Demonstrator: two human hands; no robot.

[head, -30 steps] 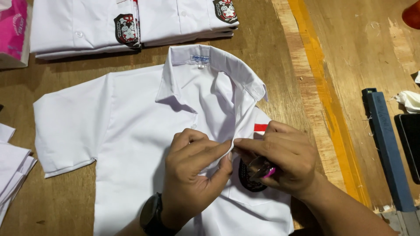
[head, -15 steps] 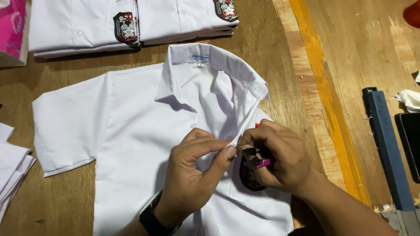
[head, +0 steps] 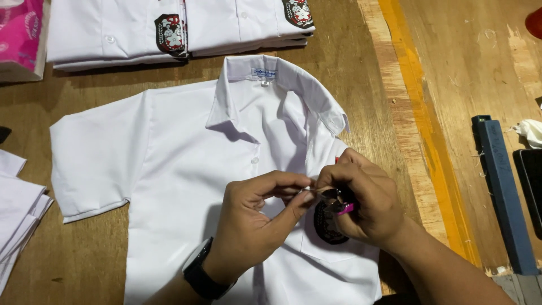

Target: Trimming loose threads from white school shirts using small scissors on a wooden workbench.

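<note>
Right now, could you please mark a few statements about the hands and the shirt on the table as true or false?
1. The white shirt lies spread flat on the wooden table. True.
2. The left hand wears a dark wristwatch. True.
3. The right hand rests on the blue bar. False: it is over the shirt's chest badge, holding a small tool with a pink part.
4. The shirt's collar points toward the person. False: it points away, toward the stack of folded shirts.
5. The two hands meet, fingertips together. True.
</note>
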